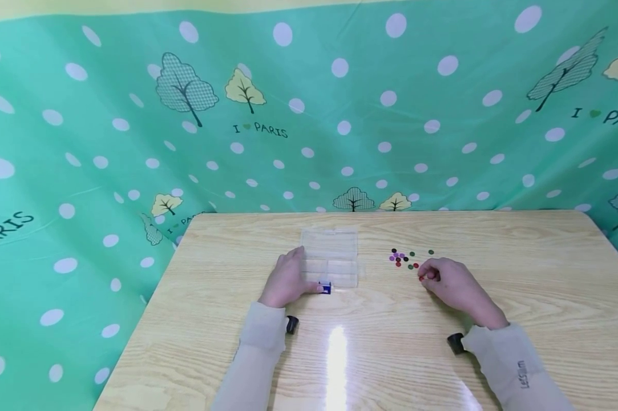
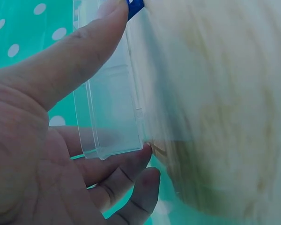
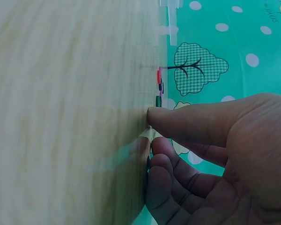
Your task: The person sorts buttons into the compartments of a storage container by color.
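A clear plastic compartment box (image 1: 342,274) stands on the table with its transparent lid (image 1: 329,237) laid back behind it. My left hand (image 1: 286,279) grips the box from its left side, the thumb along the front by a small blue piece (image 1: 326,289). In the left wrist view the fingers (image 2: 124,173) curl at the box's far end. To the right, my right hand (image 1: 452,285) pinches a small red disc (image 1: 421,278) at the tabletop. Thumb and fingertips mostly hide that disc in the right wrist view. Close by lie several small round discs (image 1: 398,259) in black, purple, red and green.
The light wooden table (image 1: 391,354) carries a bright glare streak in front of the box. Behind it hangs a green polka-dot curtain (image 1: 309,165) with printed trees. A dark wrist device (image 1: 456,343) shows at the right cuff, another (image 1: 291,325) at the left.
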Motion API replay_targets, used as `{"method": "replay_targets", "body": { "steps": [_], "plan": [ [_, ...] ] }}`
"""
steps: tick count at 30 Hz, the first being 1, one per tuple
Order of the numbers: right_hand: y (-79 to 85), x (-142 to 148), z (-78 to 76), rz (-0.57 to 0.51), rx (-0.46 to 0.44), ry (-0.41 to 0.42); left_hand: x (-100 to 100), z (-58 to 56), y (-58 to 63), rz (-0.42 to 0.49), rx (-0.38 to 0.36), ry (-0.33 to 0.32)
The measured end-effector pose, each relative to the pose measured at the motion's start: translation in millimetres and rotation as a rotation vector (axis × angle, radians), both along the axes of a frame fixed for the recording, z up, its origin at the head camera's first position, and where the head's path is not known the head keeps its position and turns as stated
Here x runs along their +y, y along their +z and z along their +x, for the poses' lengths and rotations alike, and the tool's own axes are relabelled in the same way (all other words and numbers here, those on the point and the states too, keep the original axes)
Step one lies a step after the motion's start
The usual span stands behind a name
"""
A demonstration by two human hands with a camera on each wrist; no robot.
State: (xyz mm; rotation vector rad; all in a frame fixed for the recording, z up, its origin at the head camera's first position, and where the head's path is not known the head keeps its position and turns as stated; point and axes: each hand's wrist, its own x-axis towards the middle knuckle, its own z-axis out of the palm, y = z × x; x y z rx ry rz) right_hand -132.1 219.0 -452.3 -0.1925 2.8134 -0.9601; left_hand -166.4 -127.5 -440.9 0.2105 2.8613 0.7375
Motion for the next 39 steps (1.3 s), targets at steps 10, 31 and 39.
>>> {"method": "replay_targets", "body": {
  "steps": [10,31,39],
  "plan": [
    [-1.3,-1.0,-0.2,0.009,-0.004,-0.007,-9.7,-0.8,5.4,0.029,-0.078,-0.088],
    [2.3,0.4,-0.3,0.009,-0.032,-0.015,-7.9,1.1,3.3,0.132,-0.062,0.012],
    [0.2,0.0,-0.7,0.015,-0.039,-0.026,-7.4,2.4,1.9,0.119,-0.029,0.034]
  ]
}}
